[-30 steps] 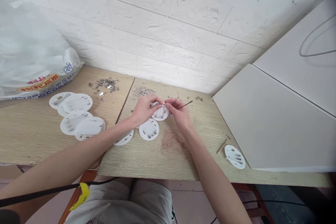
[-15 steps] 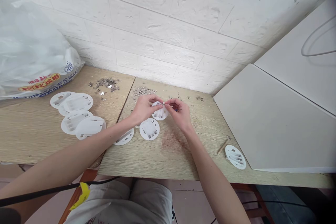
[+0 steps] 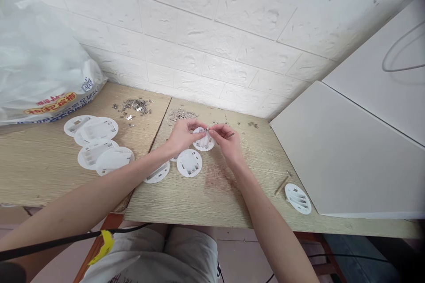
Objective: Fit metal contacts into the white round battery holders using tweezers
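Note:
My left hand (image 3: pixel 183 137) is closed on a white round battery holder (image 3: pixel 203 143), thumb and fingers pinching its upper left edge. The holder shows long battery slots and small metal contacts. At its top right edge, the thumb and fingers of my right hand (image 3: pixel 226 139) are pinched together. A thin dark rod-like piece (image 3: pixel 231 135) pokes out from the right fingers; its other end is hidden. Just below lies another white round holder (image 3: pixel 189 163), and my left forearm partly covers one more holder (image 3: pixel 158 173).
Piles of small metal contacts (image 3: pixel 182 116) and metal springs or clips (image 3: pixel 135 107) lie near the wall. Several white holders (image 3: pixel 99 130) overlap at left beside a large plastic bag (image 3: pixel 46 66). At right, a wooden stick (image 3: pixel 282 185) and a holder (image 3: pixel 298 198) lie by a white panel (image 3: pixel 361 150).
My hands stay at the holder's top edge, with the holder tilted slightly differently. My right fingers have shifted a little, and the thin dark piece now shows behind them.

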{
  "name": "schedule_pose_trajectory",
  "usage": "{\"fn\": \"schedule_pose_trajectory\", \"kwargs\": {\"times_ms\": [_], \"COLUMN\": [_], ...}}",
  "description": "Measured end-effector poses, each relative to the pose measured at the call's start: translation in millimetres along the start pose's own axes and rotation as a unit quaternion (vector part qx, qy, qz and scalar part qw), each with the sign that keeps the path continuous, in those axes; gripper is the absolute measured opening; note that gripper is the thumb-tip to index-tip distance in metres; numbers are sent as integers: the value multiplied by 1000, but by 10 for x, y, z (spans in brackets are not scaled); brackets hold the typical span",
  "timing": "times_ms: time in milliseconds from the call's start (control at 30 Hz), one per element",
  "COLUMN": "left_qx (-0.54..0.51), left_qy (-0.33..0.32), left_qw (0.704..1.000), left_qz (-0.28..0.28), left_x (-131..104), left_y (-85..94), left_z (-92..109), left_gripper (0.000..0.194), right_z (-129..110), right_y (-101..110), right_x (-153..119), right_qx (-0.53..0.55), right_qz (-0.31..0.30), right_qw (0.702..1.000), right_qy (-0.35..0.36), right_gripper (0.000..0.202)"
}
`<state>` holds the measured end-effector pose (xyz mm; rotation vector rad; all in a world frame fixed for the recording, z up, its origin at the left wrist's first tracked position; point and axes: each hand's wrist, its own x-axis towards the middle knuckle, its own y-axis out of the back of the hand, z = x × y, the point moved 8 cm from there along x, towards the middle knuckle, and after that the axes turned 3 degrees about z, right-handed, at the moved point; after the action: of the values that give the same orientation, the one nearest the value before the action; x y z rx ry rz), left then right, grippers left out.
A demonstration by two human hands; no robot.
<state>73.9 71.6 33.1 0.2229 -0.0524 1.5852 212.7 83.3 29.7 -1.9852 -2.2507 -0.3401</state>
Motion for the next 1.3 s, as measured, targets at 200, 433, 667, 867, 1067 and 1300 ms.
{"fn": "schedule_pose_trajectory", "kwargs": {"times_ms": [200,433,667,867,1067,1300], "left_qx": [-17,-54,-70,-108,-86,-7], "left_qy": [-13,29,53,67,34,-20], "left_qw": [1000,998,996,992,996,1000], "left_qz": [0,10,17,20,12,14], "left_x": [-3,-2,-4,-13,-2,-6], "left_y": [-6,-9,-18,-19,-13,-14], "left_z": [11,-113,-163,-152,-74,-12], "left_gripper": [22,25,23,20,22,15], "right_z": [-23,-1,-69,-19,52,130], "right_y": [4,-12,-43,-59,-63,-91], "right_x": [-12,-19,-37,-41,-33,-30], "right_qx": [-27,-27,-81,-55,6,53], "right_qz": [11,4,5,-3,-12,-11], "right_qw": [1000,1000,997,998,1000,997], "right_qy": [-8,-9,16,2,-22,-51], "right_gripper": [11,12,11,14,20,20]}}
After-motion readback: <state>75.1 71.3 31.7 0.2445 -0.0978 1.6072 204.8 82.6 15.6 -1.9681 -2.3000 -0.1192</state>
